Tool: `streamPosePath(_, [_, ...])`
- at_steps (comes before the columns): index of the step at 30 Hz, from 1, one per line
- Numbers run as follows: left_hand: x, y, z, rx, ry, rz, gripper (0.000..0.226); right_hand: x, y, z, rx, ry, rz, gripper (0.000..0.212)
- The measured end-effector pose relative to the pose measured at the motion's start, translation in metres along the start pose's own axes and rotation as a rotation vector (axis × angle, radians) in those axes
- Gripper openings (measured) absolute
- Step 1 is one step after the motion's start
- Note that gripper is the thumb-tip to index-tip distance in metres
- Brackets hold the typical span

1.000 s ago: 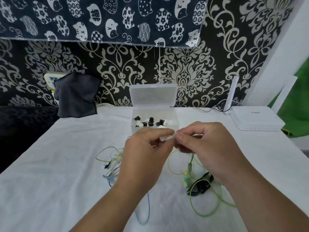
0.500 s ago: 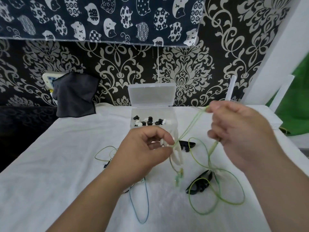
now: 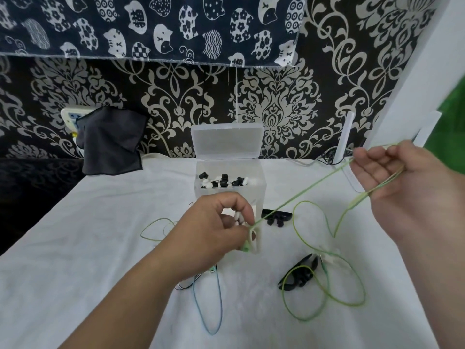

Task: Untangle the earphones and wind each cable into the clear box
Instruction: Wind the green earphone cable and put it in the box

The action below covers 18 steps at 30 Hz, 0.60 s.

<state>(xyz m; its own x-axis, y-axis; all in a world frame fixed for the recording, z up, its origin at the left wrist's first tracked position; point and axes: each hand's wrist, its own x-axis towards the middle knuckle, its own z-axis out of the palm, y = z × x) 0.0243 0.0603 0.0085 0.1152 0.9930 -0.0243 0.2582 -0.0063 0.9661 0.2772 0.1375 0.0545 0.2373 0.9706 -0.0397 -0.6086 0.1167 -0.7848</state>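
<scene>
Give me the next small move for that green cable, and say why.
Probably lift the right hand a little higher while the left hand pinches its end. One strand of the green cable runs taut between the hands, but the slack lies in loops on the cloth, one crossing the black ear hook. Lifting should draw it free before winding into the clear box.

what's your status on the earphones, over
Left hand pinches green cable, right hand holds it taut. Clear box open. Slack loops cross black ear hook.
</scene>
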Motion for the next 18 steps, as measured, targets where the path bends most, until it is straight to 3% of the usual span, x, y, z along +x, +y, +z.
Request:
streamPosePath(4, [-0.002, 0.003, -0.002, 0.025, -0.006, 0.01, 0.015, 0.009, 0.006, -0.013, -0.349, 0.16, 0.03, 0.024])
streamPosePath(7, [-0.005, 0.007, -0.001, 0.007, -0.025, 0.024, 0.018, 0.01, 0.012, -0.023, -0.87, 0.296, -0.087, 0.017])
streamPosePath(9, [-0.005, 0.009, 0.0, -0.009, -0.025, 0.036, 0.014, 0.003, 0.016, -0.021, -1.224, 0.259, -0.207, 0.032])
streamPosePath(12, [-0.006, 0.013, 0.003, -0.005, -0.017, 0.054, 0.01, -0.019, 0.025, 0.0, -1.134, -0.134, -0.204, 0.021])
streamPosePath(13, [-0.006, 0.015, 0.003, -0.01, -0.017, 0.058, 0.01, -0.028, 0.031, 0.006, -1.052, -0.312, -0.095, 0.018])
streamPosePath(15, [-0.006, 0.016, 0.004, -0.014, -0.009, 0.068, 0.01, -0.043, 0.041, 0.015, -0.947, -0.601, 0.146, 0.035])
streamPosePath(16, [-0.006, 0.016, 0.004, -0.008, 0.0, 0.075, 0.011, -0.047, 0.046, 0.015, -0.94, -0.714, 0.244, 0.045])
streamPosePath(18, [-0.006, 0.017, 0.002, 0.007, 0.01, 0.083, 0.011, -0.052, 0.049, 0.015, -0.952, -0.892, 0.359, 0.042])
